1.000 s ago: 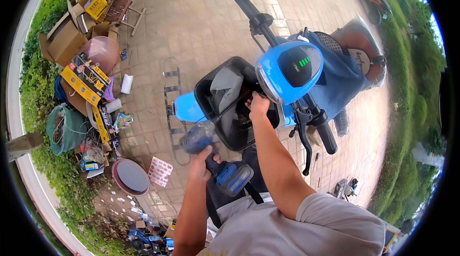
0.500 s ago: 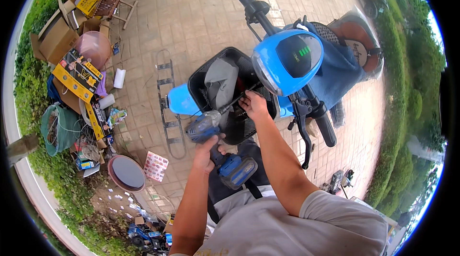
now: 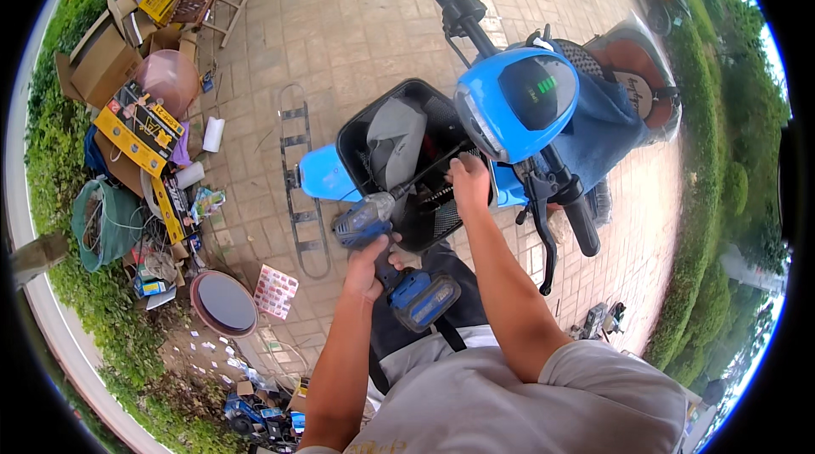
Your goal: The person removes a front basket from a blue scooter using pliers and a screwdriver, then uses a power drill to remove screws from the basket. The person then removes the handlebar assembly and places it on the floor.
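My left hand (image 3: 367, 265) is wrapped round the grip of a blue and grey cordless driver (image 3: 418, 293). Its chuck end lies over the near rim of a black mesh basket (image 3: 346, 145), with the bit pointing in toward the basket's middle. My right hand (image 3: 469, 184) is closed in a pinch at the basket's right side, apart from the bit; what its fingers hold, if anything, is hidden. A folded grey cloth-like thing (image 3: 396, 141) lies in the basket. The basket is fixed on the front of a blue electric scooter (image 3: 509, 106).
The scooter's handlebar (image 3: 577, 220) and brake lever stand right of my right forearm. A black metal rack (image 3: 297, 182) lies on the paving left of the basket. Cardboard boxes (image 3: 106, 63), a round mirror-like disc (image 3: 224, 304) and a green bag (image 3: 106, 225) sit further left.
My right hand has drawn away from the driver's bit, to the right and slightly down. My left hand and the driver have barely shifted.
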Tool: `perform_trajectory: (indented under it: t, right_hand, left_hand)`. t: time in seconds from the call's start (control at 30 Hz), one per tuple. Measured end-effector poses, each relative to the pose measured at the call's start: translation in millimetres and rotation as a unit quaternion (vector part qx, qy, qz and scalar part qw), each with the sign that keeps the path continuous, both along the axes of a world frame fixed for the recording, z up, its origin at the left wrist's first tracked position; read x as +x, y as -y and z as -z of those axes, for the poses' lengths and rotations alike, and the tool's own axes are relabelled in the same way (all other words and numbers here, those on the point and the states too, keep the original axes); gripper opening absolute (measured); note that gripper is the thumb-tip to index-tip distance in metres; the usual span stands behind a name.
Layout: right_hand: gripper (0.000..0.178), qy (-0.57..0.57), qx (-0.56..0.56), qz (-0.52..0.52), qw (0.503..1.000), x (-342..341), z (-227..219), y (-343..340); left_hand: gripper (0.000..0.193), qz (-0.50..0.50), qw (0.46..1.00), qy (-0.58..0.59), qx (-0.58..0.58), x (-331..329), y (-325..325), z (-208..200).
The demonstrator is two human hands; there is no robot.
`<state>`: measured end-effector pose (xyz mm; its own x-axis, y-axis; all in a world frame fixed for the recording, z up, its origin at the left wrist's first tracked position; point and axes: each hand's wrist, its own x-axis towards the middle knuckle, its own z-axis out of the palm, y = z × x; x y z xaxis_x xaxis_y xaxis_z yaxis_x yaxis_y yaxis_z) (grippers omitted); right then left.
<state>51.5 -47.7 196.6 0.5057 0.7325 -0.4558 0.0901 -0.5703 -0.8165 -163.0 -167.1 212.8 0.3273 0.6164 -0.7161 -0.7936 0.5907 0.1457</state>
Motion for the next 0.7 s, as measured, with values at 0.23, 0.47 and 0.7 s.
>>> perform_trajectory:
  t: [0.23, 0.47, 0.7]
  right_hand:
    - [0.055, 0.440, 0.051, -0.147, 0.884, 27, -27, 38]
    - [0.042, 0.209, 0.018, -0.223, 0.952, 73, 7, 31]
    - [0.044, 0.193, 0.046, -0.274, 0.941, 81, 1, 28]
  left_hand:
    - [0.030, 0.017, 1.000, 0.009, 0.009, -4, 1, 7]
    - [0.033, 0.014, 1.000, 0.018, 0.003, -4, -1, 5]
    - [0.034, 0.018, 1.000, 0.011, 0.014, -4, -2, 4]
